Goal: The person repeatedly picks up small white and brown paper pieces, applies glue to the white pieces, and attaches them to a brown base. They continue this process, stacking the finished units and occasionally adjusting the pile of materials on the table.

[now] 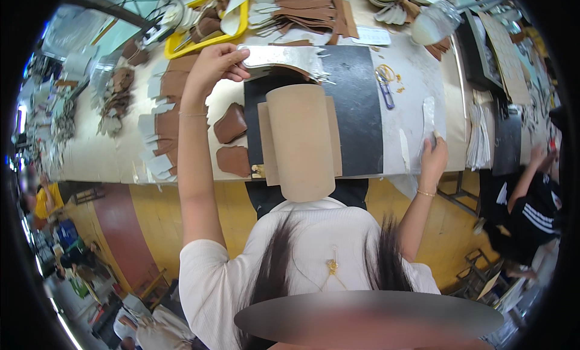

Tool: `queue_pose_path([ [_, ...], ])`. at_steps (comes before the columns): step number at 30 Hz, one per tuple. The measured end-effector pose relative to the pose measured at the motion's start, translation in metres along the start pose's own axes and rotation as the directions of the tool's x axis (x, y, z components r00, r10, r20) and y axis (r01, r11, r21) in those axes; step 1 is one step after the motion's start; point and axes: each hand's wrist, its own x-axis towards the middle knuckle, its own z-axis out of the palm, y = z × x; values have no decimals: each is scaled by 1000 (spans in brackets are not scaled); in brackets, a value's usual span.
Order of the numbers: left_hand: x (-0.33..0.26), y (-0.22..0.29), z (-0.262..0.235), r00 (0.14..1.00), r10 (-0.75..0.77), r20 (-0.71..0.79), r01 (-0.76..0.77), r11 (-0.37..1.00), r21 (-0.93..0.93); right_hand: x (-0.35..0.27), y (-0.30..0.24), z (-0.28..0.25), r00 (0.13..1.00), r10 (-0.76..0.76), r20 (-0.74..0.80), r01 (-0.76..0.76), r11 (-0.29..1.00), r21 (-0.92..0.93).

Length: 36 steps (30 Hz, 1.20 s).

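My left hand (220,64) pinches the left end of a curved leather piece (281,57). Its pale, shiny back faces up, a brown edge shows below, and its right end is ragged and whitish. The piece lies over the black mat (356,120). At the right, my right hand (435,156) is closed around something small and pale, which I cannot make out. Just beyond its fingers is a long whitish strip (428,113) on the grey work surface (417,66). A curved tan board (300,138) covers part of the mat in front of me.
Two brown leather pieces (231,124) lie left of the mat, near more stacked leather (171,123). Behind stand a yellow tray (244,20) and leather bundles (305,14). Blue-handled snips (384,90) lie right of the mat. A clear jar (436,22) is behind. Another person (531,193) works at far right.
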Motion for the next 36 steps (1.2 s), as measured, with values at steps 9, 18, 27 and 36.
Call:
queue_pose_path([
  [9,-98,-75,-87,821,35,-570,-65,997,-33,-7,-9,4,997,72,-15,-73,995,-71],
  [18,-208,-197,-155,359,-1,-934,466,867,178,-7,-11,10,997,49,-52,-57,984,-166],
  [27,-186,-222,-124,364,-13,-931,484,857,177,20,22,10,985,17,172,-8,998,-56],
  [36,-187,-198,-93,372,-50,-927,388,915,106,41,57,3,917,-81,390,6,982,189],
])
